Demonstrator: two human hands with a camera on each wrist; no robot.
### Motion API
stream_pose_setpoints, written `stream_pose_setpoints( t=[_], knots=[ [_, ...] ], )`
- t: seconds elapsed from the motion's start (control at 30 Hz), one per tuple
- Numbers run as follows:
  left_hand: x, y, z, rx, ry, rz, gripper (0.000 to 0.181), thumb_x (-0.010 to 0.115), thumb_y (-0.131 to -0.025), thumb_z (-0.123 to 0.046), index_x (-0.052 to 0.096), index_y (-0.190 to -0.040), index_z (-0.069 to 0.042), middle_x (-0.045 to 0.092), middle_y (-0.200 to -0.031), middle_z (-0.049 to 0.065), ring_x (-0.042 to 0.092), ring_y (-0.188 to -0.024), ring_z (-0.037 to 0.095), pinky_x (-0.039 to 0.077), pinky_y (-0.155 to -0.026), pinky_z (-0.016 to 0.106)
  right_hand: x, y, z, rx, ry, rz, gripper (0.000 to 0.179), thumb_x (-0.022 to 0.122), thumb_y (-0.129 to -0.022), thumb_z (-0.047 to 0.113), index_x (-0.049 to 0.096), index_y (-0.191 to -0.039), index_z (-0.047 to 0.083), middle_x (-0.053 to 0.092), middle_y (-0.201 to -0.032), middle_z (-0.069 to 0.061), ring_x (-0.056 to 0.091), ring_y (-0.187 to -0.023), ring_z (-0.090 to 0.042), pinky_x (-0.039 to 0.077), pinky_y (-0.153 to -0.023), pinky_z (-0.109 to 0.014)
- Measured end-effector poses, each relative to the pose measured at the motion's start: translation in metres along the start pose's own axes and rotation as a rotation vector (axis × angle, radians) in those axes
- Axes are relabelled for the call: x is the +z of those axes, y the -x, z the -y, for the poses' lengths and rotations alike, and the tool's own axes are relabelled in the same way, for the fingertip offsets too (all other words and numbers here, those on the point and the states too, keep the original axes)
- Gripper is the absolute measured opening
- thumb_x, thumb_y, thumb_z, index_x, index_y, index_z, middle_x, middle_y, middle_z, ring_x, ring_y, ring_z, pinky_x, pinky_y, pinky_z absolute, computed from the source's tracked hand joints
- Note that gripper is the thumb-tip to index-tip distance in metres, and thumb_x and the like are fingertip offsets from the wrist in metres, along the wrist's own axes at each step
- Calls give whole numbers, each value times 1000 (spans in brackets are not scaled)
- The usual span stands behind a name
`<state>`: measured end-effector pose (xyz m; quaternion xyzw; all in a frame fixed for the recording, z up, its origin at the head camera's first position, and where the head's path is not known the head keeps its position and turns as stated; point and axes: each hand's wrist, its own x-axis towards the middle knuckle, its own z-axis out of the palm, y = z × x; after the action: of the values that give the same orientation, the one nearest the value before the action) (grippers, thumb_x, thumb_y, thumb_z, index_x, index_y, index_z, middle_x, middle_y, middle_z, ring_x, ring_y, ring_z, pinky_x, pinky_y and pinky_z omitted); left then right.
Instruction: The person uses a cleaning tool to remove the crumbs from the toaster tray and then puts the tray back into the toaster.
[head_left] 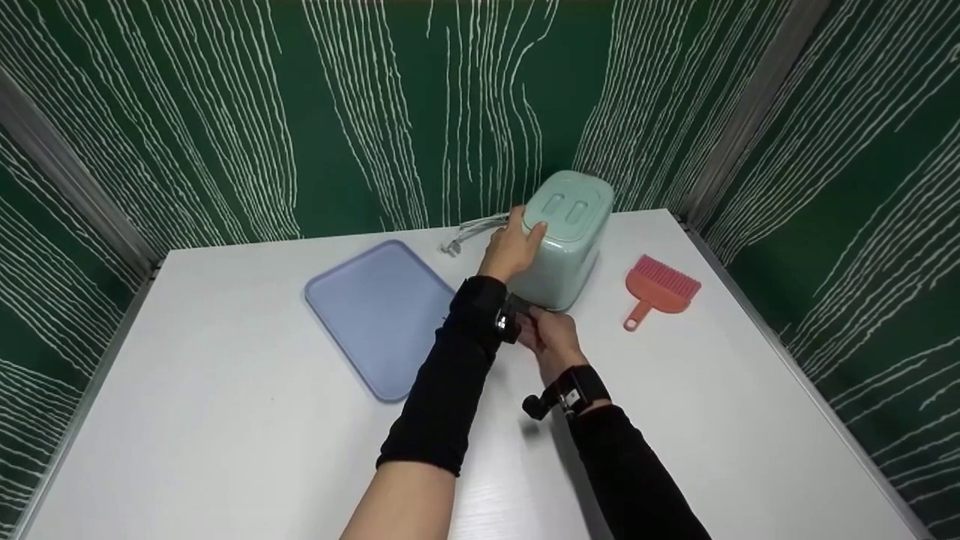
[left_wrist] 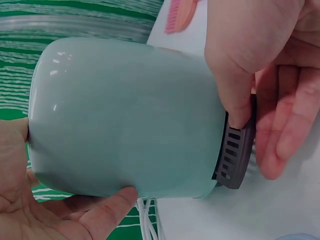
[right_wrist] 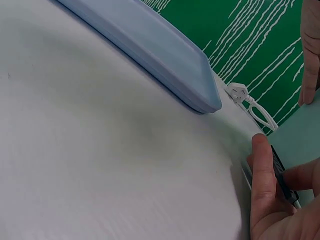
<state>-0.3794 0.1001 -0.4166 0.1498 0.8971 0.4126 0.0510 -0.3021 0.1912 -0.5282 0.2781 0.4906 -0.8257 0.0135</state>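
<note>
A mint-green appliance (head_left: pixel 562 274) with rounded corners and two oblong marks on its top stands at the back of the white table. My left hand (head_left: pixel 512 246) grips its upper part, the thumb and fingers spread round its sides. Low on the near side, my right hand (head_left: pixel 555 334) pinches a dark slotted piece (left_wrist: pixel 234 157) at the appliance's base. The left wrist view shows the right thumb on the slotted face, the other fingers behind it. This piece stands out a little from the green body. How far it reaches inside is hidden.
A blue tray (head_left: pixel 375 322) lies left of the appliance, partly behind my left forearm. On the right rests an orange brush (head_left: pixel 658 286) with pink bristles. The white cord's plug (head_left: pixel 450 248) lies near the back edge. Green walls with white lines enclose the table.
</note>
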Motion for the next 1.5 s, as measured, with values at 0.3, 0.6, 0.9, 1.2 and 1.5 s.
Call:
stream_pose_setpoints(
  t=[0.3, 0.6, 0.9, 1.2, 1.5],
  knots=[
    [0, -2, 3, 14, 17, -3, 61, 43, -116, -44, 28, -169, -16, 55, -159, 20, 59, -142, 34, 49, -115, 46, -2, 1, -1, 1, 19, -18, 14, 57, -108, 5, 65, -99, -3, 68, -73, -4, 61, -55, -11, 53, -54, -24],
    [1, -3, 5, 17, 21, -8, 59, 43, -116, -44, 30, -168, -18, 56, -158, 19, 59, -142, 33, 48, -115, 45, -7, 1, -3, -18, 104, 9, 20, 57, -104, 5, 65, -87, 1, 63, -66, 0, 56, -52, -9, 48, -50, -22],
    [0, -3, 4, -7, 30, -3, 61, 45, -116, -45, 30, -168, -18, 54, -161, 18, 57, -145, 32, 46, -118, 45, -4, -4, -8, -68, 82, -17, 20, 61, -109, 13, 66, -98, -2, 71, -66, -1, 70, -57, -10, 58, -56, -25],
    [0, -3, 3, -10, 48, -5, 62, 45, -115, -46, 30, -168, -18, 52, -163, 16, 56, -146, 31, 46, -119, 45, -1, 0, -6, -77, 44, 7, 8, 60, -103, 1, 64, -98, -3, 66, -66, -2, 65, -53, -12, 58, -54, -28],
    [-1, -2, 5, 12, 65, 0, 62, 45, -115, -45, 30, -168, -17, 55, -160, 18, 59, -143, 32, 48, -116, 45, -1, -1, -5, -57, 109, -12, 20, 55, -109, 13, 54, -90, 5, 55, -69, 0, 50, -52, -11, 45, -48, -25]
  ],
)
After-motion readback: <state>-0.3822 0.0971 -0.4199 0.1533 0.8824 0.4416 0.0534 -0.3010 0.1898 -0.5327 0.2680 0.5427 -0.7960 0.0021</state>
